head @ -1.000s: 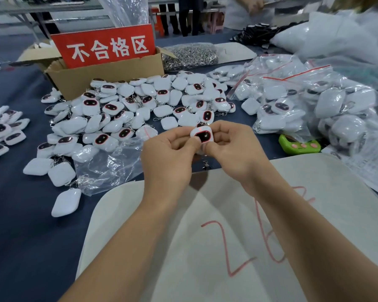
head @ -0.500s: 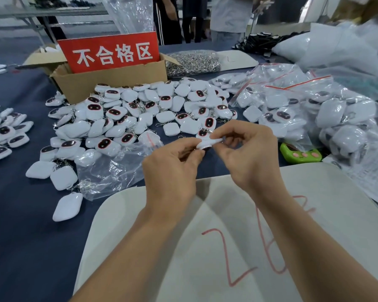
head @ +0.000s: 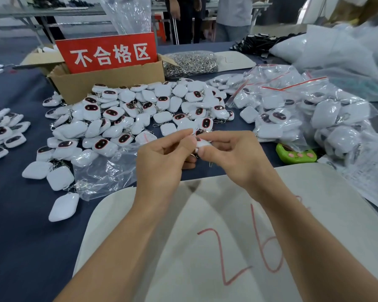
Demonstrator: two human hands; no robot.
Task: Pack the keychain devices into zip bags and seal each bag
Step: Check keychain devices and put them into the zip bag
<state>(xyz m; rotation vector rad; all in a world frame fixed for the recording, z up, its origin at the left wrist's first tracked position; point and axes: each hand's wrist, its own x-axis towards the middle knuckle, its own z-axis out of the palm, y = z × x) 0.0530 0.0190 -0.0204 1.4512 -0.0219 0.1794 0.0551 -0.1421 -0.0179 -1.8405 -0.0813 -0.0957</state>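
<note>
In the head view, above the tabletop (head: 20, 236), a white keychain device (head: 203, 143) is mostly hidden by fingers, and I cannot tell whether a bag wraps it. The left hand (head: 159, 162) pinches its left edge between curled thumb and forefinger. The right hand (head: 234, 158) grips it, thumb beneath and fingers curled over. Loose devices (head: 140, 110) lie heaped just beyond.

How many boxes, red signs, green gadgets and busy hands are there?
Box: 1
Red sign: 1
Green gadget: 1
Hands: 2 (left hand, right hand, both holding a device)
Total: 5
</note>
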